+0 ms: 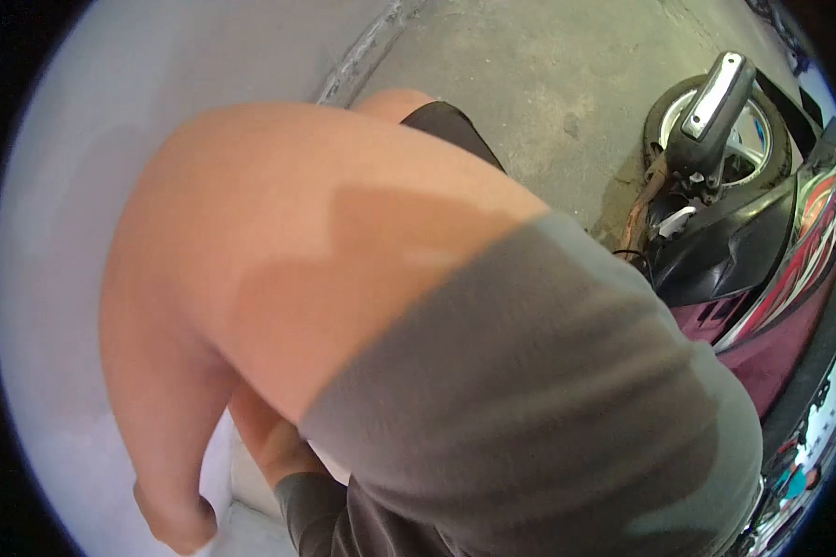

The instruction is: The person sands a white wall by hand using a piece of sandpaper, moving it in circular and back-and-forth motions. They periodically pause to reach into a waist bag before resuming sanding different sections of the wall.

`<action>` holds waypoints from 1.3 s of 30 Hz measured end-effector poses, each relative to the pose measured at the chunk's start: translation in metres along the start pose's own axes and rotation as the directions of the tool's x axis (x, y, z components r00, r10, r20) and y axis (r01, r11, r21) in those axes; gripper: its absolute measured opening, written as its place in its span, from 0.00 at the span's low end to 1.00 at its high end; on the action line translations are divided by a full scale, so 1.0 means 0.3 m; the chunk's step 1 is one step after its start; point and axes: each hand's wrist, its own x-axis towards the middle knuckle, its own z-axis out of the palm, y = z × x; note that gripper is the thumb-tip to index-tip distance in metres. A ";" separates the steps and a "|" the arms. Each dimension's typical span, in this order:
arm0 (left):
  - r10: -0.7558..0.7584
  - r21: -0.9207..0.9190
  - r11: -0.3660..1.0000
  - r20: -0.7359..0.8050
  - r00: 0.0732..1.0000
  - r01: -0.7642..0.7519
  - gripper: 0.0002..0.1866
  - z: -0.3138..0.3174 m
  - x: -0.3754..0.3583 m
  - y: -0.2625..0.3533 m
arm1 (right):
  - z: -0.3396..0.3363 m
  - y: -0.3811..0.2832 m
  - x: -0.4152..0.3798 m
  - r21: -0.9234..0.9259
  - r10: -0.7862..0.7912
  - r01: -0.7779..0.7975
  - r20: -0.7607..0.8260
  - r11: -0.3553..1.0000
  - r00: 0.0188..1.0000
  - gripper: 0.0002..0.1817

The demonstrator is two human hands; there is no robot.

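Note:
My bent left arm fills the middle of the head view, very close to the camera, with a grey short sleeve (548,390) on it. From the elbow at the upper left the forearm runs down to my left hand (181,527), small at the bottom edge beside the pale wall (65,306). That hand looks rounded, its fingers hidden, so I cannot tell whether it holds anything. Beneath the arm show bare legs and dark shorts (316,515). My right hand is outside the view.
Over on the right stands a scooter with its panels off: wheel (778,139), muffler (715,107), black plastic cover (734,255), bundled wires (822,232) and a maroon panel (780,353). Concrete floor (539,74) stretches across the top, meeting the wall along a rough edge.

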 end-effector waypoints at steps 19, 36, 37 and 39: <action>0.527 -0.289 0.818 0.723 0.446 -0.498 0.29 0.382 -0.533 -0.047 | 0.042 -0.100 0.135 0.037 -0.174 0.173 0.011 0.984 0.985 0.14; 0.867 -0.598 0.498 0.366 0.338 -0.628 0.42 0.562 -0.198 0.531 | -0.323 0.231 -0.720 -0.049 -0.292 -0.783 -0.941 0.620 -0.173 0.22; 0.860 -0.608 0.506 0.408 0.307 -0.612 0.43 0.526 -0.209 0.528 | -0.275 0.266 -0.739 0.038 -0.222 -0.760 -0.946 0.649 -0.237 0.23; 0.844 -0.614 0.529 0.453 0.288 -0.585 0.44 0.509 -0.239 0.524 | -0.196 0.326 -0.740 0.132 -0.134 -0.718 -0.944 0.683 -0.300 0.23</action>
